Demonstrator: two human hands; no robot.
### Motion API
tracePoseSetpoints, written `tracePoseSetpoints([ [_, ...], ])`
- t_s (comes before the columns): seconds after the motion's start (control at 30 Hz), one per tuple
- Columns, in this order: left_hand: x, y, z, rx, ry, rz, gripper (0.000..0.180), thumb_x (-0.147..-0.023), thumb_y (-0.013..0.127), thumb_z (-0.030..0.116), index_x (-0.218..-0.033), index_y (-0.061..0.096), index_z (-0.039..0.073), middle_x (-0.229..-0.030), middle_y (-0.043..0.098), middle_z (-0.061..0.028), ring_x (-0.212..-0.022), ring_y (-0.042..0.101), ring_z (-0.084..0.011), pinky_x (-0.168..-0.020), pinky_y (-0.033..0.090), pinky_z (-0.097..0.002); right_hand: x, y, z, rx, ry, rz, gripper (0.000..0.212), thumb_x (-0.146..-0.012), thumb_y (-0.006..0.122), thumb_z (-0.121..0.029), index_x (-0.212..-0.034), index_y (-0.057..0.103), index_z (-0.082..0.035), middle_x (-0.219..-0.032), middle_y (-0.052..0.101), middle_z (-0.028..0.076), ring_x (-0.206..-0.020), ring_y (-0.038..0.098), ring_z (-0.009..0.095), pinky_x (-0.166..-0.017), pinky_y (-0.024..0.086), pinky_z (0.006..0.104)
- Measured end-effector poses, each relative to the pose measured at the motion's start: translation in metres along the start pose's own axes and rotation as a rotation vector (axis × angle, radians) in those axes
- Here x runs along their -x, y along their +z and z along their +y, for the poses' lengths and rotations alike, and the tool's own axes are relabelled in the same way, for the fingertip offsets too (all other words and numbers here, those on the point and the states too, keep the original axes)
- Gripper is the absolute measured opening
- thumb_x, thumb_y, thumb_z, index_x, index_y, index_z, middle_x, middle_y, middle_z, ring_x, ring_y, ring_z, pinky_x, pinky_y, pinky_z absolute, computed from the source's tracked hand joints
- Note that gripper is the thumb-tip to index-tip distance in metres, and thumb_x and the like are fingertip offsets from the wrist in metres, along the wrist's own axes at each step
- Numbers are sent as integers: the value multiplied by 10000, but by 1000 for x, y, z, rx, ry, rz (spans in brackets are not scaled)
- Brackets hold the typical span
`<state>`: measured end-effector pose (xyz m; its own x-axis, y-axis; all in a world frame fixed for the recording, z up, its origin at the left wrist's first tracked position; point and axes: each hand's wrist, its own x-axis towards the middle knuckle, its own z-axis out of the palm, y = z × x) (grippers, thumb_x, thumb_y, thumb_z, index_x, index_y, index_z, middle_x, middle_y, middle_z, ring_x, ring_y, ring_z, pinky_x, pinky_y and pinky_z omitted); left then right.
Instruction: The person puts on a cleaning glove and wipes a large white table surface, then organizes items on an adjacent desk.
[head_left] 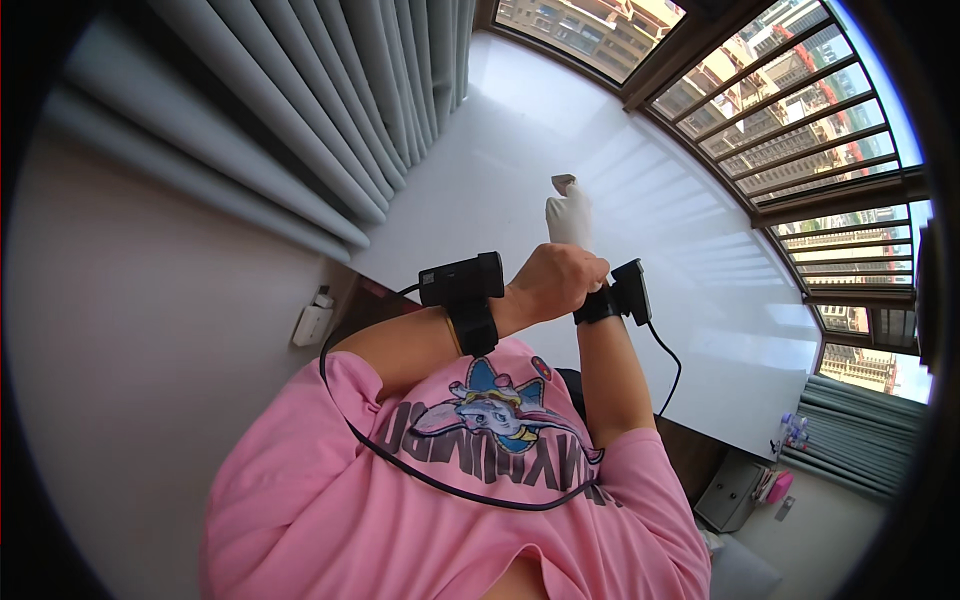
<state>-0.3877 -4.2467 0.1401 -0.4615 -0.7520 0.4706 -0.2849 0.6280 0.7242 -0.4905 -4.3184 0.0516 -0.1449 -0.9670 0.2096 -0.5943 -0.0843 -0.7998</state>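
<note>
We see large dark capital lettering across the front of a pink T-shirt, beside a cartoon elephant print; folds distort it. On a black wrist-worn device we find small pale markings, too tiny to read.

Right hand hidden inside white glove

Curtain left of table, windows right; glove between curtain and windows.
</note>
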Motion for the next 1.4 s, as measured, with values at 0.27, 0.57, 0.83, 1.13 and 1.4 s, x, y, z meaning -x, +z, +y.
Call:
tracePoseSetpoints([
  [0.27,7,-16,15,-10,140,-14,104,-666,609,6,-696,534,72,-679,518,-63,-654,559,-255,-554,466,-343,1,-18,-11,-404,-160,-27,322,-827,381,19,-1116,516,67,-1078,582,203,-1002,541,311,-926,398,343],
  [0.57,-3,-18,-2,-7,4,266,215,-663,645,1,-800,484,42,-801,520,-90,-736,547,-285,-665,483,-368,-8,-29,-78,-614,-238,-163,305,-872,414,6,-1166,491,31,-1148,564,157,-1070,535,256,-945,401,308],
  [0.83,5,-6,20,109,-66,121,161,-714,556,-15,-796,441,61,-624,522,-170,-584,550,-380,-506,418,-405,39,-54,-85,-364,-380,-292,293,-850,436,10,-1137,499,16,-1101,556,166,-1028,531,286,-903,416,319],
  [1.13,34,-30,-3,223,-53,16,392,-691,560,-59,-1047,422,28,-1125,468,-135,-1051,484,-290,-920,392,-353,16,-58,-88,-78,-500,-388,282,-825,461,15,-1103,507,-1,-1048,546,177,-980,527,319,-857,432,332],
  [1.4,10,-66,-30,24,-13,107,320,-922,454,291,-1055,577,27,-994,613,-120,-1001,549,-318,-929,386,-408,42,-70,-118,283,-534,-910,160,-837,477,9,-985,532,-14,-799,549,37,-639,522,155,-512,445,256],
])
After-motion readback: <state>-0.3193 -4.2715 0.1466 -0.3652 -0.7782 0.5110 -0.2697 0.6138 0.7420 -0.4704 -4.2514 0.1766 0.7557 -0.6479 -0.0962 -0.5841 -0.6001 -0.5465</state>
